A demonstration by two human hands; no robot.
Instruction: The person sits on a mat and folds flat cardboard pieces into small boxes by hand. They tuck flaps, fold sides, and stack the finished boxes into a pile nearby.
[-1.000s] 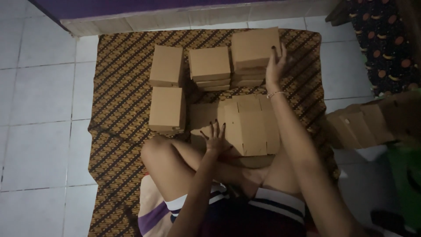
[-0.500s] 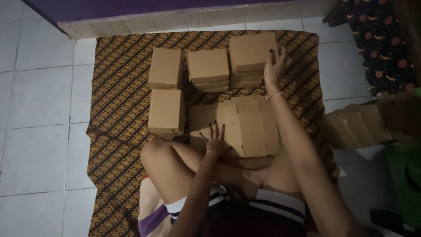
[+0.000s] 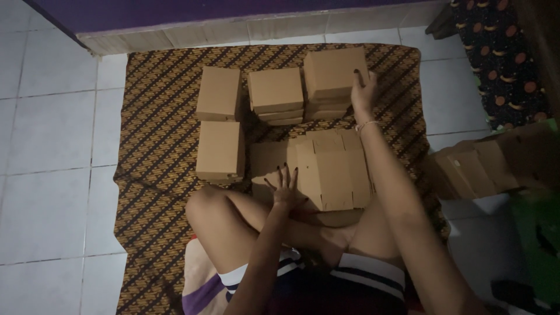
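Note:
I sit cross-legged on a patterned brown cloth (image 3: pixel 157 146). My right hand (image 3: pixel 363 93) rests with spread fingers on the right side of the tallest stack of folded brown cardboard boxes (image 3: pixel 332 73) at the far right. My left hand (image 3: pixel 286 188) presses flat, fingers apart, on an unfolded flat cardboard blank (image 3: pixel 332 169) lying in front of my knees. Neither hand grips anything. Other box stacks stand at the back middle (image 3: pixel 275 90), back left (image 3: pixel 219 93) and left (image 3: pixel 220 150).
White floor tiles (image 3: pixel 52 134) surround the cloth. A purple wall base (image 3: pixel 175 14) runs along the back. A heap of flat cardboard pieces (image 3: pixel 478 166) lies to the right, with a dark patterned fabric (image 3: pixel 501 64) beyond it.
My right hand has slid slightly down the side of the tall stack. The left hand stays on the flat cardboard blank.

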